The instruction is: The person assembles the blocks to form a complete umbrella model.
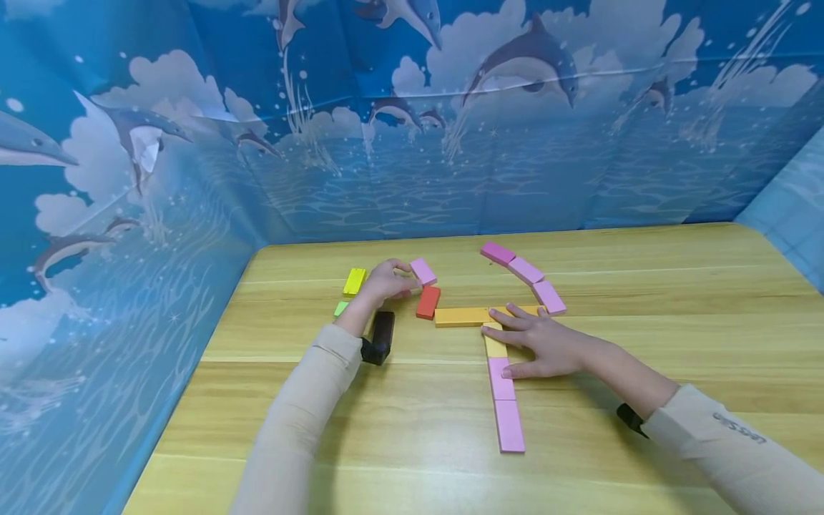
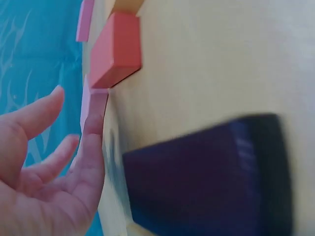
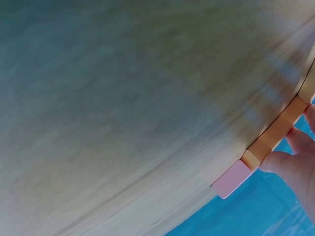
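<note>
My left hand [image 1: 385,281] reaches to a light pink block [image 1: 423,272] lying against one end of a red block [image 1: 428,302]. In the left wrist view, one finger touches the side of that pink block [image 2: 93,104] while the other fingers are loosely extended. My right hand [image 1: 547,345] lies spread over a T of blocks, fingertips on the orange crossbar [image 1: 460,317] and the yellow block [image 1: 495,346], thumb on the pink block below [image 1: 501,386]. The fingers partly hide the crossbar's right half.
Three pink blocks, one of them a darker pink block [image 1: 498,253], curve down to the crossbar's right end. Left of my left hand lie a yellow block [image 1: 354,282] and a partly hidden green block [image 1: 340,308]. A dolphin-print curtain [image 1: 412,186] stands behind the wooden table [image 1: 412,458].
</note>
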{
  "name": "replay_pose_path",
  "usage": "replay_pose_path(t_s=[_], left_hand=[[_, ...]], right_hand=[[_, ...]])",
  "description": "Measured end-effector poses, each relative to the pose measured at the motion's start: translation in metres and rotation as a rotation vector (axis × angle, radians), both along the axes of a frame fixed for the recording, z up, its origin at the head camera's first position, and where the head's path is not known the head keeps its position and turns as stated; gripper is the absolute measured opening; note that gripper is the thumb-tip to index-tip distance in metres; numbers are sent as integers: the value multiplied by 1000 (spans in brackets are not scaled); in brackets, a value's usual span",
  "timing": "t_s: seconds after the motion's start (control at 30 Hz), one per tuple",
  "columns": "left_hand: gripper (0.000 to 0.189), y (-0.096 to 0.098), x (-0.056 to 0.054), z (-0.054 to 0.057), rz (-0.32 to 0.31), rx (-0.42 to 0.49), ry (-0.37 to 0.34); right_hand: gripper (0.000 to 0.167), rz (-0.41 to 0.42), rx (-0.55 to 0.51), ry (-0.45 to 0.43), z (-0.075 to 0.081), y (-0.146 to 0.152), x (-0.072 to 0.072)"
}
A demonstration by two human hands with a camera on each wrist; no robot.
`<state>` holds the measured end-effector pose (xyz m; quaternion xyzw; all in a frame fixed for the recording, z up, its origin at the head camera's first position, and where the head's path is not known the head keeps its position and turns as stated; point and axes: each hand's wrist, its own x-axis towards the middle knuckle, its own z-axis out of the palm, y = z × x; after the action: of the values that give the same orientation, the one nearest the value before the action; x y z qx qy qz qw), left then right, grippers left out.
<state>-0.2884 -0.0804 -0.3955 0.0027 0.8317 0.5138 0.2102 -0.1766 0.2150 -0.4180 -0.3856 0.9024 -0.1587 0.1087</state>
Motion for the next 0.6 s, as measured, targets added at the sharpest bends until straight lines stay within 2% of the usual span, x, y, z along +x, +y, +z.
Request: replay_pose_path(t_s=[0.1,0.2,0.33,0.5,0.6], left_hand=[[53,3,-11,-2,60,80,-16],[60,4,-17,-8,73,84,-14],[61,8,-22,-13,67,5,15],[58,13,-25,-14,28,-122,100],[54,14,-26,-15,12,-149,144]], right_hand=[[71,-2,-1,-4,1,1,1],[71,0,-1,-11,0,0,2],[71,3,2,-5,0,-1,2],[71,2,7,9,0,0,1],[72,1,8,13,1,0,1]])
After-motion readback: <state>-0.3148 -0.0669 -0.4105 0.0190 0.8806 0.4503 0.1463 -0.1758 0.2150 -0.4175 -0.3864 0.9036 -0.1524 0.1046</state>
